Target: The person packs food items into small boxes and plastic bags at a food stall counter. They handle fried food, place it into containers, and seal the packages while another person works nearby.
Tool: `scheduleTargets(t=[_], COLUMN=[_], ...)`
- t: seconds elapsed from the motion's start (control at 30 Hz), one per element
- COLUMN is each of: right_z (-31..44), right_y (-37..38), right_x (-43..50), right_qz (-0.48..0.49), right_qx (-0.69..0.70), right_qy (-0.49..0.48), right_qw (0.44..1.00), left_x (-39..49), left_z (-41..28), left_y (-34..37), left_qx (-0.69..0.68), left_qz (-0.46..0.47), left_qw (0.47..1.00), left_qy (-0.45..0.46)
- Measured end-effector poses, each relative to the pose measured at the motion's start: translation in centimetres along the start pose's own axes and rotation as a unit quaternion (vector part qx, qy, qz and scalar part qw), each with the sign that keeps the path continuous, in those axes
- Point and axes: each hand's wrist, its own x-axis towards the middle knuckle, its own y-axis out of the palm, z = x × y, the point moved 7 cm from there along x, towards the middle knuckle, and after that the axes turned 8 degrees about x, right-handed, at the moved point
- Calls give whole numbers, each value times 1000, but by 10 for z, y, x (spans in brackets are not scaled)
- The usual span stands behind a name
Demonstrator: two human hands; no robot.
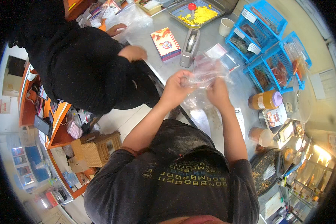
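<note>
Both my hands grip a clear plastic bag above a steel table. My left hand pinches one side of the bag near the table's front edge. On the other side, my right hand has hold of it, its fingers partly hidden by the crumpled film. More clear plastic hangs or lies below my hands. Just beyond stands a grey tape dispenser, with a printed cardboard box to its left. A flat packet with a white top lies behind the bag.
A co-worker in black stands close at the left, one hand blurred. A metal tray holds yellow pieces and a red-topped scoop. Blue stacked baskets, a paper cup, a sauce bottle and a round dark pan line the right.
</note>
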Motion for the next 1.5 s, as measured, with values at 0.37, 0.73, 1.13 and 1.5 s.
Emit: scheduleTargets(t=[0.37, 0.73, 1.13, 1.5], right_z=[-20, 37, -34, 108], right_y=[-6, 5, 155, 165], right_x=[8, 3, -117, -44], right_qz=[60, 310, 766, 677], right_qx=[-126, -101, -232, -34], right_qy=[-78, -19, -14, -272], right_qw=[987, 945, 599, 683], left_x=[-14, -45, -31, -70], left_z=[11, 75, 121, 144], left_y=[-41, -56, -55, -130], left_qx=[-210, 422, 140, 286], left_qz=[-206, -73, -103, 4], left_qw=[955, 902, 983, 958], left_qy=[24, 55, 64, 34])
